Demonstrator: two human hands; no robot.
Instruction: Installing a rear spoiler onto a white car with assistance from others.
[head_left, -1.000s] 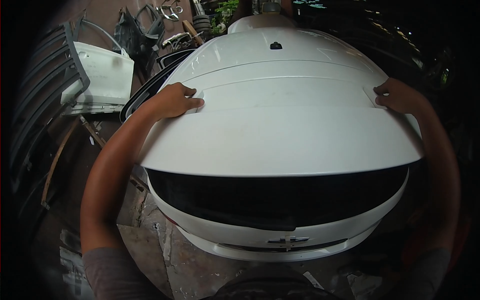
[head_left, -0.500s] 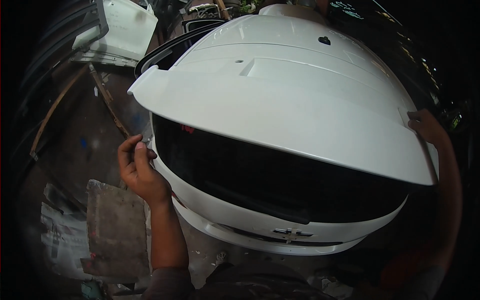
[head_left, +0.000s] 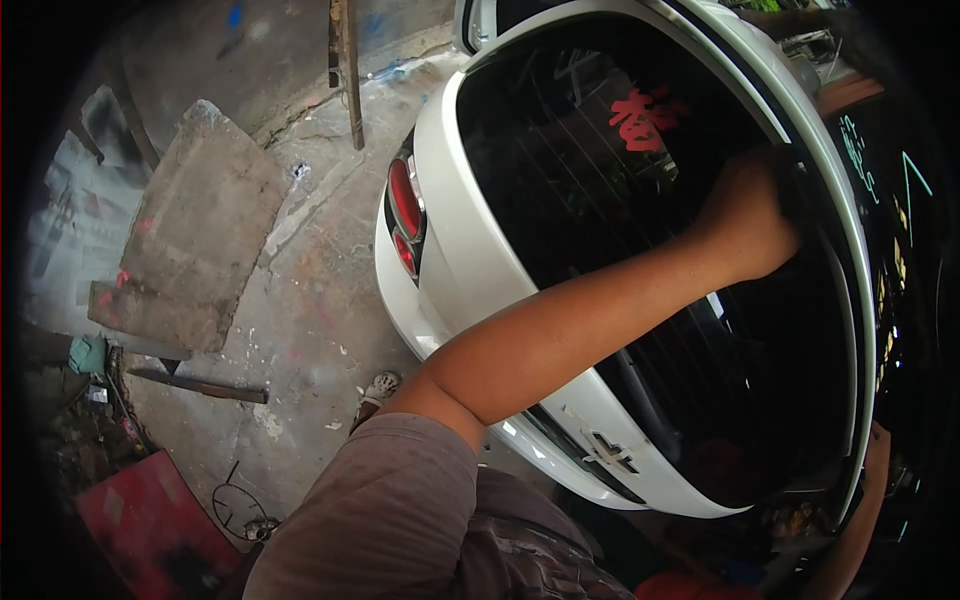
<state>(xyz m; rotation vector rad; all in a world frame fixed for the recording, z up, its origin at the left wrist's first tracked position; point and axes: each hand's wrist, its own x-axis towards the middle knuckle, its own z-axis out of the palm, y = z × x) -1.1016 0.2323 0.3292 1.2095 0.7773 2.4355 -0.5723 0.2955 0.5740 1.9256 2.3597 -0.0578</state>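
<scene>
The back of a white car (head_left: pixel 480 240) stands before me, its dark rear window (head_left: pixel 560 170) bearing a red sticker (head_left: pixel 645 118). My left arm reaches across the glass. High on it, under the white rear spoiler (head_left: pixel 858 270), is my left hand (head_left: pixel 750 220); the wrist is bent and the fingers are lost in the dark there. At the spoiler's right end, my right hand (head_left: pixel 879 448) shows only in part, close against the edge, with its fingers mostly hidden. Below the window sits a cross-shaped emblem (head_left: pixel 612 455), and a red tail light (head_left: pixel 404 200) is on the left.
A worn brown board (head_left: pixel 195 230) lies on the stained concrete floor (head_left: pixel 320 260) to the left. Closer in are a dark strip (head_left: pixel 200 387), a red panel (head_left: pixel 155 525) and a wire ring (head_left: pixel 240 510). A wooden post (head_left: pixel 350 75) stands farther back.
My view has turned down and left, so the spoiler now appears nearly edge-on. My left hand has gone from beside the spoiler's left end to beneath it, across the window.
</scene>
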